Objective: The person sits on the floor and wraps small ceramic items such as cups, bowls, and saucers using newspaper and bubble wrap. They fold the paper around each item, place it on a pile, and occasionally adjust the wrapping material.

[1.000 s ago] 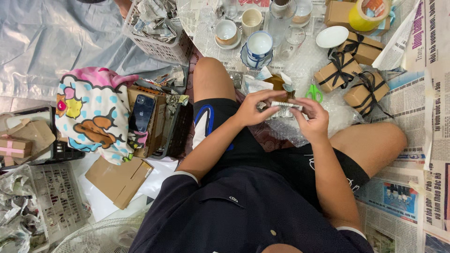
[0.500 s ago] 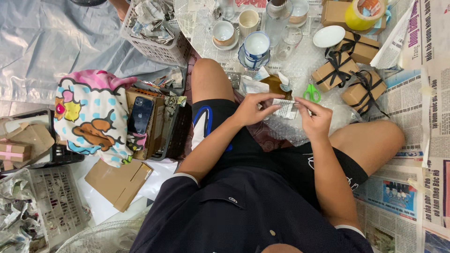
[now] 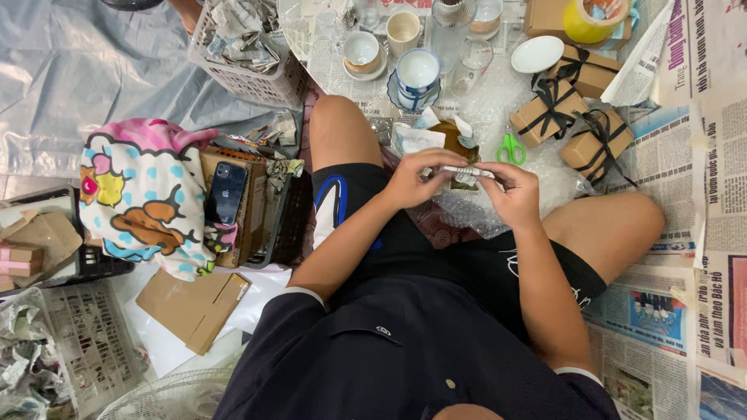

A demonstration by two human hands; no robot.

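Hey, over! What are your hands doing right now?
Left hand and right hand grip a small wrapped bundle. Bubble wrap underneath. Nothing blocking.

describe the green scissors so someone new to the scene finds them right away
Start at the cluster of three brown gift boxes tied with black ribbon, upper right on the floor. Just left of them, on the bubble wrap beyond the right hand, lie small scissors. Their bright green handles are the only green there.

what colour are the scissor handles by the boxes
Bright green: the scissors lie on bubble wrap, seen in the head view.
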